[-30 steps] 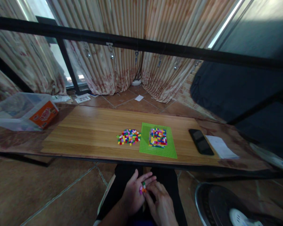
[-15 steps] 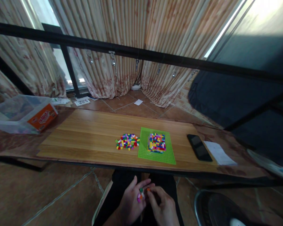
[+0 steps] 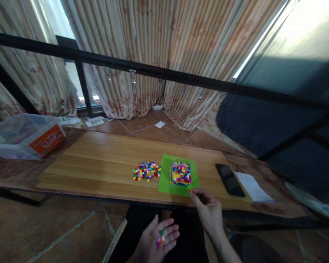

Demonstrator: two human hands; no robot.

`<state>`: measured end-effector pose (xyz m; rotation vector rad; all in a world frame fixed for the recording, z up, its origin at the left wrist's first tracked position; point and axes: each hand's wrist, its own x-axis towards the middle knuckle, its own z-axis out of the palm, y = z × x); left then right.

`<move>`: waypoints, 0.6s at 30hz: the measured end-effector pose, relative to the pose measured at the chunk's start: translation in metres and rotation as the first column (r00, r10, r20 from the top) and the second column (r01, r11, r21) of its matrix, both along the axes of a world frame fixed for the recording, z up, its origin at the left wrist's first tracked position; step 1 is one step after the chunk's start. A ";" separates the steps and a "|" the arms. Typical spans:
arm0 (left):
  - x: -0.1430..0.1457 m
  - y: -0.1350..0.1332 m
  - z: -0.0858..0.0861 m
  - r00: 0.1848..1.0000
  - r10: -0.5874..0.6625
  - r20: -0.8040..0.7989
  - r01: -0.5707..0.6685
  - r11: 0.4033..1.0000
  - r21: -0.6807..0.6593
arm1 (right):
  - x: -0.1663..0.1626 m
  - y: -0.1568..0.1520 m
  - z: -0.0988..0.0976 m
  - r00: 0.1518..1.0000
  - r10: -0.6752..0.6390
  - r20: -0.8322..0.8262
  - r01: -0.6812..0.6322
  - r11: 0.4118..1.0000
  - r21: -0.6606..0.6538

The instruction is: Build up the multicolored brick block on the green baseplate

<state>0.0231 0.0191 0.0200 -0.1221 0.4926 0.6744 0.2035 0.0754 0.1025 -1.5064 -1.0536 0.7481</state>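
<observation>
Hands: two, comprising one left hand (image 3: 150, 244) and one right hand (image 3: 210, 212); orange toy brick (image 3: 191, 190): one; palm-held bricks (image 3: 158, 240): several, too small to count; loose brick pile (image 3: 147, 171): one; brick structure (image 3: 181, 172): one; green studded baseplate (image 3: 166, 179): one; smartphone (image 3: 230, 180): one; clear plastic bin (image 3: 13, 150): one; orange bin label (image 3: 47, 140): one.

Daylight entered beside the striped curtains (image 3: 145, 40) at left, glare bleached the upper right corner, and the tiled floor (image 3: 68, 219) lay dim. Wide-angle distortion stretched the edges; the loose toy bricks (image 3: 146, 171) looked soft, lacking fine detail.
</observation>
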 end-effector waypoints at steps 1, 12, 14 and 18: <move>0.000 0.000 0.000 1.000 0.002 0.007 -0.002 1.000 -0.001 | 0.003 0.009 0.004 1.000 0.001 0.024 -0.001 1.000 0.014; 0.000 0.002 -0.003 0.993 0.007 0.119 -0.005 1.000 -0.013 | 0.018 0.084 0.010 0.716 0.100 0.691 -0.160 0.987 0.023; 0.000 0.002 -0.005 0.991 0.006 0.133 -0.005 1.000 -0.007 | 0.017 0.086 0.009 0.659 0.110 0.744 -0.166 0.986 0.001; 0.000 0.001 -0.007 0.991 -0.008 0.134 0.006 1.000 0.015 | 0.014 0.087 0.007 0.597 0.110 0.794 -0.140 0.990 -0.032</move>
